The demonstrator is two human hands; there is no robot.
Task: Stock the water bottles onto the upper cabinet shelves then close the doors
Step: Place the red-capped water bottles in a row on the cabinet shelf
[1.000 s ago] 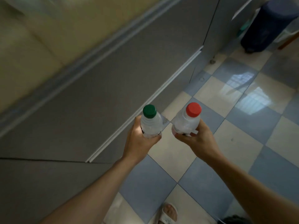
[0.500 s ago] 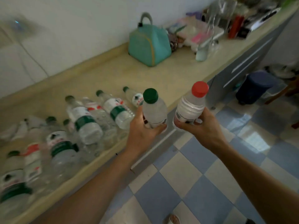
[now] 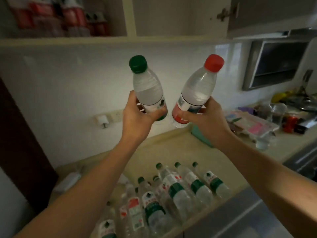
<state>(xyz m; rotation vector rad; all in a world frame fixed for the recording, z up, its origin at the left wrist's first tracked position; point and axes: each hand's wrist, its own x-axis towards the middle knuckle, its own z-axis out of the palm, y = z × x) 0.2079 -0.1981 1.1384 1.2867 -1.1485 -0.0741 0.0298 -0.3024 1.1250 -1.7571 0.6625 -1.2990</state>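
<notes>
Gripping a green-capped water bottle (image 3: 148,88) in left hand (image 3: 137,115), red-capped bottle (image 3: 195,88) in right hand (image 3: 205,115) (fingers clamped low); risking top-heavy tipping onto the open upper cabinet shelf (image 3: 120,41)

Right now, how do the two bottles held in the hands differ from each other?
The green-capped bottle has a green and white label and sits in the left hand, leaning slightly left. The red-capped bottle has a red and white label and sits in the right hand, leaning right. Both are clear, capped, held near the base and raised below the open cabinet shelf.
</notes>
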